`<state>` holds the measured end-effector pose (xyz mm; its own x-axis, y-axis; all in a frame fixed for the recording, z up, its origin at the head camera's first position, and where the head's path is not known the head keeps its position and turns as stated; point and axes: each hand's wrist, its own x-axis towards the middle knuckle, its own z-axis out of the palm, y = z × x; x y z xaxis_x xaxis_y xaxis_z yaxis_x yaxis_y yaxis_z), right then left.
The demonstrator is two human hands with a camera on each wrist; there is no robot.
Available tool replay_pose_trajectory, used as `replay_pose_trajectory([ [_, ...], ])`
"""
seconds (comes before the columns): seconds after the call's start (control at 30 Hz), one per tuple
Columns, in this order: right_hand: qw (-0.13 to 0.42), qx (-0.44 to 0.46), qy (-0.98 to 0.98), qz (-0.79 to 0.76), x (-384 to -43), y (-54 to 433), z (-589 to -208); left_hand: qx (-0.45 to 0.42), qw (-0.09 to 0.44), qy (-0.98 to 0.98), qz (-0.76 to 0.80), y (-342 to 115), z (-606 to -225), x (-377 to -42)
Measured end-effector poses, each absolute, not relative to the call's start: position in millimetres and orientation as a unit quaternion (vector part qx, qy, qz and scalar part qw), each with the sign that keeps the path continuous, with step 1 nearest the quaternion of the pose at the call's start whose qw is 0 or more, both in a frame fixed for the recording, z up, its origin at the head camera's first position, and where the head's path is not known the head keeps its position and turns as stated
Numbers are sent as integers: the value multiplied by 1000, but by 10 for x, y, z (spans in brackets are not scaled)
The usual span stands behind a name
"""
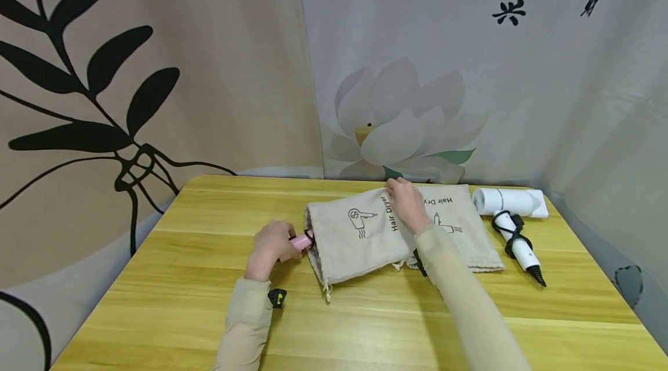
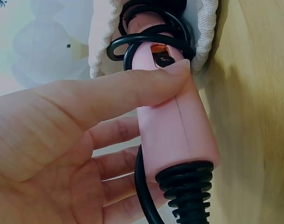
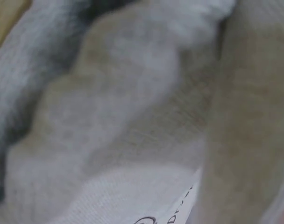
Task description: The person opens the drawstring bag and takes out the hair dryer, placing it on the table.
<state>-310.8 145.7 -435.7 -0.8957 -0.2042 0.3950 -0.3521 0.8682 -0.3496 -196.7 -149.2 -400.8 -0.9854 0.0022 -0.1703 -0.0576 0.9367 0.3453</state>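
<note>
A beige drawstring bag (image 1: 339, 261) printed with a hair dryer picture lies on the table, its mouth facing left. My left hand (image 1: 273, 246) grips a pink-handled hair styling tool (image 2: 179, 126), thumb across the handle near a small dark button. Black cord (image 2: 153, 42) winds round the tool, whose far end is hidden inside the bag mouth. My right hand (image 1: 409, 204) holds the bag's upper far corner with curled fingers. Blurred beige cloth (image 3: 132, 93) fills most of the right wrist view.
A second beige bag (image 1: 469, 243) lies partly under the first, on its right. Further right are a white rolled-up item (image 1: 511, 202) and a white styling tool (image 1: 522, 252) with its black cord wrapped round it. A printed curtain (image 1: 250, 69) hangs behind the wooden table (image 1: 172, 301).
</note>
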Motion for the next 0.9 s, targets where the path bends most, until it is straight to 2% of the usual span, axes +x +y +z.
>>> replay_pose_trajectory([
  [0.47,168,119,-951,230,-3087,1550,-4343,-22,119,977,178,-1580,-3960,-1898],
  [0.73,139,101,-954,245,-3062,1576,-4329,-28,144,974,172,-1559,-3951,-1892],
  [0.9,120,97,-957,245,-3039,1563,-4331,-21,138,976,166,-1524,-3979,-1906],
])
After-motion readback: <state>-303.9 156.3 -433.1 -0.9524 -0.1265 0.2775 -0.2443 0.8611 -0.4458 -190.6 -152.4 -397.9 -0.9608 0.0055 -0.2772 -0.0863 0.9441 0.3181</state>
